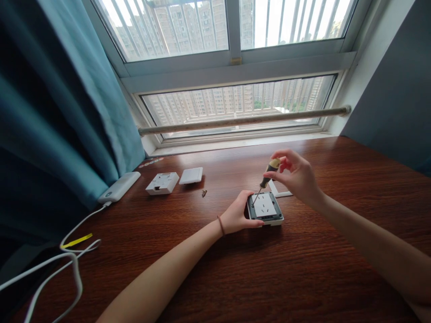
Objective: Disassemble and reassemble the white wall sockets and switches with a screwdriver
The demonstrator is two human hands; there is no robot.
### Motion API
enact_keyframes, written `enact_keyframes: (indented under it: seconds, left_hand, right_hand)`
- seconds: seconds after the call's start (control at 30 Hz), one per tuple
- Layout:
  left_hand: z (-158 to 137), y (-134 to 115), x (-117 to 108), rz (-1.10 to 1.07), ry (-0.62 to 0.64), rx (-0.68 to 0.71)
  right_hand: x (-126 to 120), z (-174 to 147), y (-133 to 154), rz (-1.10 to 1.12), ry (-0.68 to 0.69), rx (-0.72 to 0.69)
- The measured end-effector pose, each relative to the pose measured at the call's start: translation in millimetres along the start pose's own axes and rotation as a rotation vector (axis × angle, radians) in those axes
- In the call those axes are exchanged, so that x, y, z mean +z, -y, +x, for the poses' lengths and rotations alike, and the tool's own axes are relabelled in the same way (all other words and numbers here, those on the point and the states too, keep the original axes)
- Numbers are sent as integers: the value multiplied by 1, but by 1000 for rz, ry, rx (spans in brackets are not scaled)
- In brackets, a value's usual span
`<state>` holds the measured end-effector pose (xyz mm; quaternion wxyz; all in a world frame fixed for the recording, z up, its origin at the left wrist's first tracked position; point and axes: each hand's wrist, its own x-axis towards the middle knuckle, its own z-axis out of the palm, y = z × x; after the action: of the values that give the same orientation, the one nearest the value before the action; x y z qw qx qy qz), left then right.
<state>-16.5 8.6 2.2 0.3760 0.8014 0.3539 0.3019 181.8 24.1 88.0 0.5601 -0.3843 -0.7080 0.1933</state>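
Note:
A wall socket (pixel 264 205) with a white face and a grey surround sits in a white box on the table. My left hand (pixel 239 214) grips its left side, thumb along the near edge and fingers at the far left corner. In my right hand (pixel 292 171) is a screwdriver (pixel 270 173) with a yellow and black handle, pinched near its top. The shaft slants down to the left, and its tip is at the screw hole (pixel 252 205) on the socket's left side. Partly hidden behind the right hand lies a white frame (pixel 279 192).
Left of my hands are several small screws (pixel 204 193), a white switch panel (pixel 191 176) and a white box (pixel 162 183). A white power bank (pixel 120 186) with a cable (pixel 84 220) lies by the blue curtain (pixel 111 112). A rail (pixel 245 120) crosses the window behind the table.

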Motion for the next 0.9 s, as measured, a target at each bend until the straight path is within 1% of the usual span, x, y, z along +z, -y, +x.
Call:
enact_keyframes:
  seconds: [0.17,0.27,0.33,0.47,0.5,0.53,0.6,0.67,0.8,0.9]
  left_hand:
    - [0,0,0,4,4,7]
    - [0,1,0,9,4,10]
    - [0,2,0,6,0,10]
    - [0,2,0,-5,-7,4]
    - [0,2,0,-4,-9,3]
    - [0,2,0,-3,-10,2]
    - [0,1,0,-5,-7,1]
    - [0,1,0,-6,-3,3]
    - [0,1,0,4,1,5]
    - [0,1,0,2,8,7]
  right_hand:
    - [-5,5,8,328,200,93]
    - [-3,5,10,412,213,124]
    - [0,4,7,391,181,110]
    - [0,3,-3,167,26,60]
    - [-1,4,-4,148,29,55]
    - [-3,5,-3,162,60,56]
    - [-6,5,1,236,150,67]
    - [-7,5,5,290,182,78]
    - [-2,2,6,313,107,75]
    - [-1,1,2,237,46,85]
